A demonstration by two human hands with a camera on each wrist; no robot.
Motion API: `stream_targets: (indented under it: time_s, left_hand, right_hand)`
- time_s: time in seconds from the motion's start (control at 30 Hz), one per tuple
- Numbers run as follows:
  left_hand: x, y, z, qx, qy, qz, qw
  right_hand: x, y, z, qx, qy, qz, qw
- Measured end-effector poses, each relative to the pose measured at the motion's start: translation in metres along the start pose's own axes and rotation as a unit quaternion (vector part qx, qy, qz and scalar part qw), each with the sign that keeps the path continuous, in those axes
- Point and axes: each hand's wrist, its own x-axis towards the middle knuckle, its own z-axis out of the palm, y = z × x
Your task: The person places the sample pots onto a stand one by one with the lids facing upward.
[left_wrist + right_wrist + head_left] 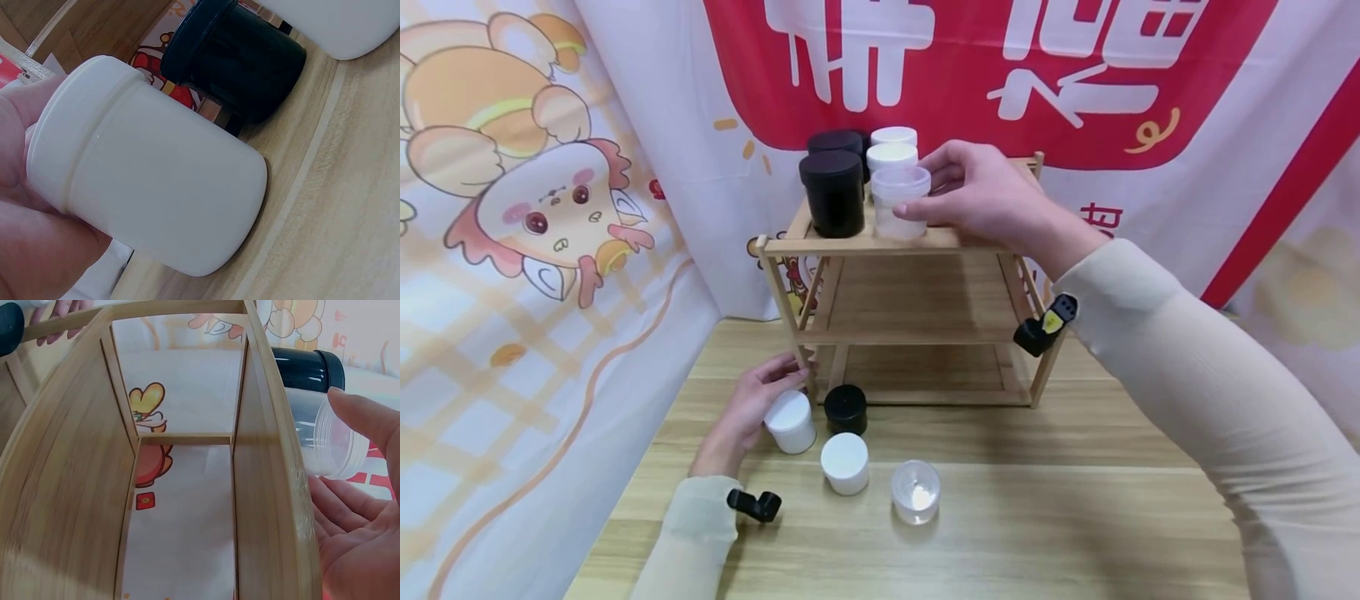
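On the rack's top shelf, my right hand [981, 193] holds a clear jar [897, 200], thumb at its front and fingers at the far side. The right wrist view shows the clear jar [325, 434] between thumb [362, 415] and fingers, the palm apart from it. My left hand [756, 400] lies against a white lidded jar [792, 425] on the table, its fingers loosely extended past the lid toward the rack's leg. In the left wrist view this white jar [162, 175] stands upright and hides part of the hand.
The wooden rack [917, 337] has three levels. Black jars [835, 196] and white jars [892, 156] stand on top beside the clear one. On the table are a short black jar [846, 410], another white jar [845, 464] and a clear jar [916, 493]. Printed cloth [647, 50] hangs behind.
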Motion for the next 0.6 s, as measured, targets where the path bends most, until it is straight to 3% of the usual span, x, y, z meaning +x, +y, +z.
stream_targets:
  time_s: [0.6]
  left_hand:
    - [0.0008, -0.0005, 0.0, 0.016, 0.003, -0.005, 0.9999]
  right_hand:
    - [0.0075, -0.0048, 0.0079, -0.005, 0.02, 0.02, 0.9996]
